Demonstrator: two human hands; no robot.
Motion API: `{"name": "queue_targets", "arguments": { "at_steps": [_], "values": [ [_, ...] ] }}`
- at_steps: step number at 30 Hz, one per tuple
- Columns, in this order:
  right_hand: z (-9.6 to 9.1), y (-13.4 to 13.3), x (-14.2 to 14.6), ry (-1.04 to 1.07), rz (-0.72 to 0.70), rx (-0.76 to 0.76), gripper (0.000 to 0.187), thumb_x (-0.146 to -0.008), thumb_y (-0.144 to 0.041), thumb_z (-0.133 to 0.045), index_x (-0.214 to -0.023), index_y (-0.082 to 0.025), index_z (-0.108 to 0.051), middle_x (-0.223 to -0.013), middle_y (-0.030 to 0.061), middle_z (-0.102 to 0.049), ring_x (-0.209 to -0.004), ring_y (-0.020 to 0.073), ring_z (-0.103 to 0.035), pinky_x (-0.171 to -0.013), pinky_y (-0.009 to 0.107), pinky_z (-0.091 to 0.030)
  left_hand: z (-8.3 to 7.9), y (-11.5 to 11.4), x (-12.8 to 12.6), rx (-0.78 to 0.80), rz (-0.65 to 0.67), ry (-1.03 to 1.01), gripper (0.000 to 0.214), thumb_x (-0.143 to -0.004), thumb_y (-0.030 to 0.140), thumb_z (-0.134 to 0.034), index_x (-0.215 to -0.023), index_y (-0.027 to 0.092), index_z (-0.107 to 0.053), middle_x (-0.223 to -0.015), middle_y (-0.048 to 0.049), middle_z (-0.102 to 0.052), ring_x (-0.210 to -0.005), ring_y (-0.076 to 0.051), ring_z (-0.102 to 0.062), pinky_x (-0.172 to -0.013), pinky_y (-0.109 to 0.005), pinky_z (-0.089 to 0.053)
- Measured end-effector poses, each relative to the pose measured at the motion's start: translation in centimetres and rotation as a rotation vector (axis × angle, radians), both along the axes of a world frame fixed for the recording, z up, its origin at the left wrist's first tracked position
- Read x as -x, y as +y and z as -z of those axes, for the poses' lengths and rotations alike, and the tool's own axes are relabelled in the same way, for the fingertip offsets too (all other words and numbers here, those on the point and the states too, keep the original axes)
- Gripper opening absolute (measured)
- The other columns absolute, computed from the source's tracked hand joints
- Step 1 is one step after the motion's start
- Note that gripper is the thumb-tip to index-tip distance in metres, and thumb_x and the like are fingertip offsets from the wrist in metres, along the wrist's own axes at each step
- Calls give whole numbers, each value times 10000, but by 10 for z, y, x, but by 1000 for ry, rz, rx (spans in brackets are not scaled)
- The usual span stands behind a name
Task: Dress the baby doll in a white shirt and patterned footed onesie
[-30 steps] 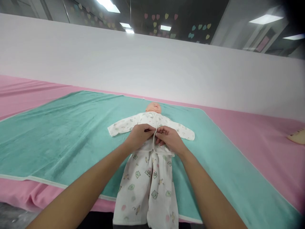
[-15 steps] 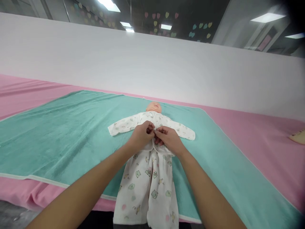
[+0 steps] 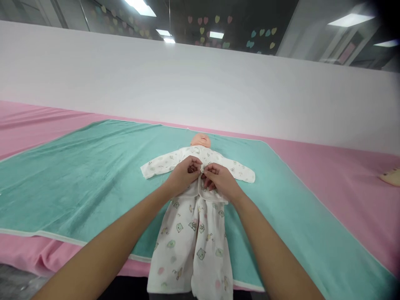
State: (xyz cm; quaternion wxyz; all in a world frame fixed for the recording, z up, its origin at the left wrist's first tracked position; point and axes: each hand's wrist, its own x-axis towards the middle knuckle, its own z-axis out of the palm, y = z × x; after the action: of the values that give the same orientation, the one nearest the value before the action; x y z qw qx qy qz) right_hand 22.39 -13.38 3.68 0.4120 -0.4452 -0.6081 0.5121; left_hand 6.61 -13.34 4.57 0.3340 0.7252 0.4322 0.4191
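Observation:
A baby doll lies on its back, dressed in a white printed shirt with both sleeves stretched out sideways. Matching white trousers cover its legs and reach toward me. Over the chest, my left hand pinches the shirt's front edge at the middle. Close beside it, my right hand pinches the other side of the same front opening. The fingertips of both hands almost meet at a small bunched bit of cloth. Whether a button or snap is between them is hidden by the fingers.
Under the doll is a teal blanket with white edging, spread over a pink cloth. A white wall rises behind, with dark glass and heart stickers above. At the far right edge sits a pale yellowish object, partly cut off.
My hands stay at the shirt front, their fingertips shifting slightly so a bit of white cloth shows between them. The view has moved a little.

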Motion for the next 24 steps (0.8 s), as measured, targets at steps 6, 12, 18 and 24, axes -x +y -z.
{"name": "queue_targets", "arguments": {
  "at_steps": [6, 12, 18, 24],
  "values": [
    [12, 7, -8, -109, 249, -168, 243, -769, -438, -468, -860, -213, -480, -596, -24, -555, -476, 119, -526, -460, 238, -438, 4, 19, 21, -354, -276, 346, 219, -779, 138, -415, -954, 213, -524, -1033, -46, -541, -1006, -196, -470, -834, -313, -398],
    [40, 40, -89, -757, 790, -363, 294, -744, -423, -470, -895, -176, -519, -1007, 107, -540, -901, 220, -529, -791, 341, -410, 13, 53, 93, -150, -704, 771, 319, -838, 343, -356, -1023, 174, -553, -1092, -133, -544, -1041, -299, -457, -784, -388, -396],
    [58, 42, -147, -896, 806, 37, 507, -757, -604, -371, -940, -154, -518, -972, 138, -561, -898, 273, -537, -753, 376, -404, 26, 53, 140, 232, -757, 807, 550, -818, 554, -241, -985, 127, -545, -957, -196, -615, -869, -358, -562, -683, -432, -407],
    [58, 39, -147, -738, 886, 28, 541, -724, -557, -458, -1078, -149, -476, -1022, 166, -559, -947, 290, -527, -755, 378, -389, 30, 48, 146, 270, -794, 725, 613, -760, 641, -288, -1004, 131, -526, -932, -210, -622, -859, -367, -577, -655, -422, -411]
  ]
}}
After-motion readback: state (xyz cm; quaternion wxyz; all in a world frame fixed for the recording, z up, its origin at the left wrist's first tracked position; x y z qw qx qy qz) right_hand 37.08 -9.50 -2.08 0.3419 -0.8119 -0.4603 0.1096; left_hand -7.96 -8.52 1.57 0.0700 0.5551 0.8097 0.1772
